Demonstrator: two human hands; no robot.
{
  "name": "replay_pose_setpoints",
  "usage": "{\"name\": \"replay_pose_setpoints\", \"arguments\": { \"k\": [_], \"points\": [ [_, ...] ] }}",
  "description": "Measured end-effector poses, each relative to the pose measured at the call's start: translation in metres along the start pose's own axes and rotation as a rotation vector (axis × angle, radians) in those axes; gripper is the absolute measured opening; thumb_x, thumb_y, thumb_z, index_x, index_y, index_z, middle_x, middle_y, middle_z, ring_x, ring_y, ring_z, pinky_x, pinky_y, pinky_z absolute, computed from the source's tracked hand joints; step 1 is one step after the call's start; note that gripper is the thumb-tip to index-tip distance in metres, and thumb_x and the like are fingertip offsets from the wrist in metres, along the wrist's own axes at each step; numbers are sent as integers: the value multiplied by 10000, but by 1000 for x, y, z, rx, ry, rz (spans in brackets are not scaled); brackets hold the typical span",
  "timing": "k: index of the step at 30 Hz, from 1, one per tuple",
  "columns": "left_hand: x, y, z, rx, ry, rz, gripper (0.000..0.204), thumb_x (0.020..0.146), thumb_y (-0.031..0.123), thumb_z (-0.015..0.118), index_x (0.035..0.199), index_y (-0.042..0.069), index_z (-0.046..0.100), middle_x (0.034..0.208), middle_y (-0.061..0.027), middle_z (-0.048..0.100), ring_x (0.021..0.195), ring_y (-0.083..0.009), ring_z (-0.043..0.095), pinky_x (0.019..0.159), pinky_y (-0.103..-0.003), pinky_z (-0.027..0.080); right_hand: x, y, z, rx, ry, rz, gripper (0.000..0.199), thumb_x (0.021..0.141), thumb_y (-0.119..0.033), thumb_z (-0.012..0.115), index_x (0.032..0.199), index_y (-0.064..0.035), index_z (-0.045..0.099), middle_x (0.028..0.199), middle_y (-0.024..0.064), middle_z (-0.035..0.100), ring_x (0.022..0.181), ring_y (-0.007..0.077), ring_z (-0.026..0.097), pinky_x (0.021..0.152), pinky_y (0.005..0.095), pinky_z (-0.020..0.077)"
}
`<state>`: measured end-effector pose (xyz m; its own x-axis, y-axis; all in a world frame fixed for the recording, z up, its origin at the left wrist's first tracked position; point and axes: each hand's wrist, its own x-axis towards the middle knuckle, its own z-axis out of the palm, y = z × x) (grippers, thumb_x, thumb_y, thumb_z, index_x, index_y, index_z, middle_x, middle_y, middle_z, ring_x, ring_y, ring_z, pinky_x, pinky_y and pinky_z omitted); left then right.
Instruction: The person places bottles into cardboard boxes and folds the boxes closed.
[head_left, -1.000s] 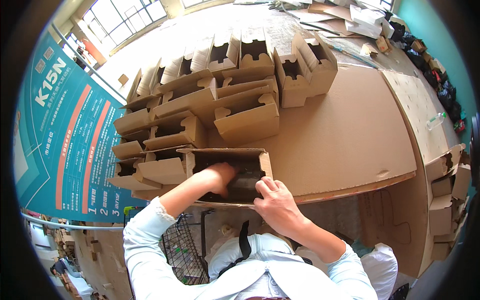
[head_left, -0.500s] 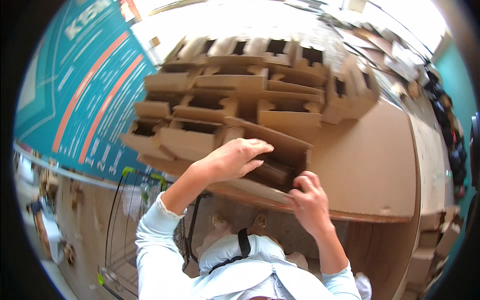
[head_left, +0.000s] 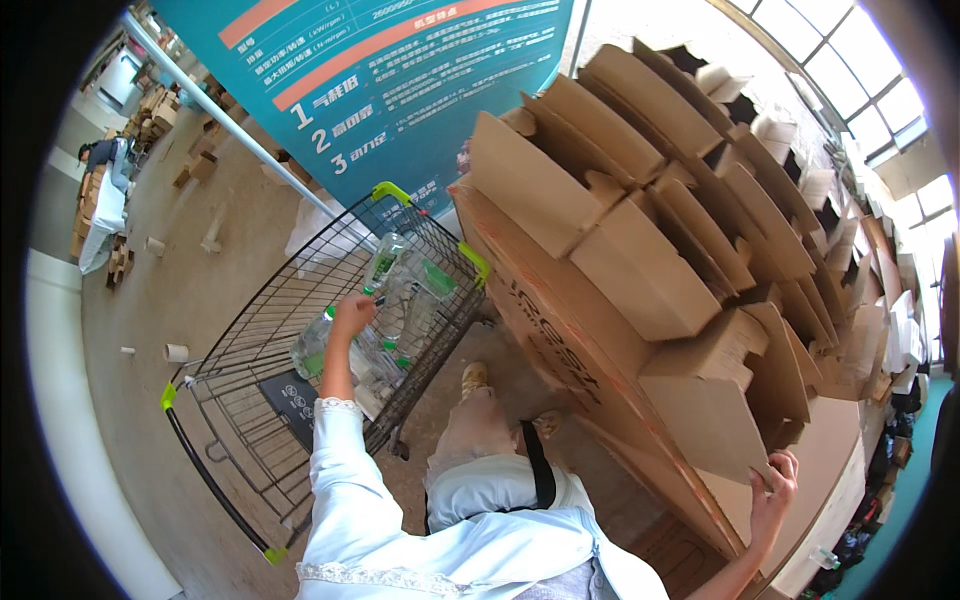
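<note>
My left hand (head_left: 354,314) reaches down into a black wire shopping cart (head_left: 250,445) at the left. Its fingers are closed at the green-capped neck of a clear plastic bottle (head_left: 386,258); the exact grip is partly hidden. Several more clear bottles (head_left: 418,318) lie in the cart around it. At the lower right, my right hand (head_left: 776,484) pinches the near corner of an open brown cardboard box (head_left: 705,415). That box stands at the front end of rows of similar open boxes (head_left: 645,265), flaps raised.
The boxes stand on a large cardboard-covered surface (head_left: 560,335). Behind the cart rises a teal printed panel (head_left: 400,90) with a metal pole (head_left: 225,125) alongside. Flattened cardboard and dark bags (head_left: 880,500) line the far right. Small debris is scattered on the left floor.
My view has swung left toward the cart. My left hand has left the open box and moved down among the bottles. The right hand has stayed at the box's corner.
</note>
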<state>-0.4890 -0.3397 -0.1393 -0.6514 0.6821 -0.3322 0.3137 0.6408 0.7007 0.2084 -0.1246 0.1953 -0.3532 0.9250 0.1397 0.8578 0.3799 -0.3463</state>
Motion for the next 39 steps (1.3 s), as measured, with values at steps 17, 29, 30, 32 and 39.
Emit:
{"name": "replay_pose_setpoints", "arguments": {
  "k": [17, 29, 30, 32, 39],
  "points": [
    [54, -45, 187, 636, -78, -299, 758, 617, 338, 873, 1176, -27, 514, 1092, -180, 650, 1026, -312, 636, 826, -418, 553, -6, -15, 9, -204, -160, 304, 230, 831, -130, 708, 989, 35, 691, 1128, 150, 639, 1264, 372, 472, 1084, 476, 320],
    [-2, -31, 102, 361, 177, -8, 782, 558, 410, 902, 1118, -19, 566, 1035, -213, 665, 973, -376, 640, 842, -448, 516, 0, -24, 9, -155, -56, 148, 220, 636, 27, 717, 854, 29, 683, 955, 118, 642, 1207, 366, 519, 1020, 463, 399],
    [-6, -17, 80, 374, 288, 93, 769, 562, 393, 904, 1115, -23, 569, 1038, -213, 665, 968, -369, 641, 857, -443, 505, -2, -23, 9, -156, -52, 145, 232, 625, 20, 722, 853, 31, 680, 966, 118, 645, 1208, 371, 517, 1013, 463, 409],
    [-10, 8, 31, 190, 415, 109, 705, 597, 345, 896, 1116, -21, 589, 1041, -181, 672, 961, -312, 645, 879, -427, 489, -3, -19, 7, -160, 1, 85, 228, 610, 20, 717, 836, 4, 692, 967, 115, 655, 1165, 365, 540, 1002, 468, 435],
    [-94, 294, -36, -934, 489, 608, 661, 851, 374, 679, 1380, 42, 461, 1301, -163, 558, 1189, -298, 559, 1078, -466, 413, 10, 4, 4, -50, 55, -191, 256, 659, -128, 798, 870, -47, 677, 991, 75, 655, 1087, 299, 578, 933, 424, 504]
  ]
}}
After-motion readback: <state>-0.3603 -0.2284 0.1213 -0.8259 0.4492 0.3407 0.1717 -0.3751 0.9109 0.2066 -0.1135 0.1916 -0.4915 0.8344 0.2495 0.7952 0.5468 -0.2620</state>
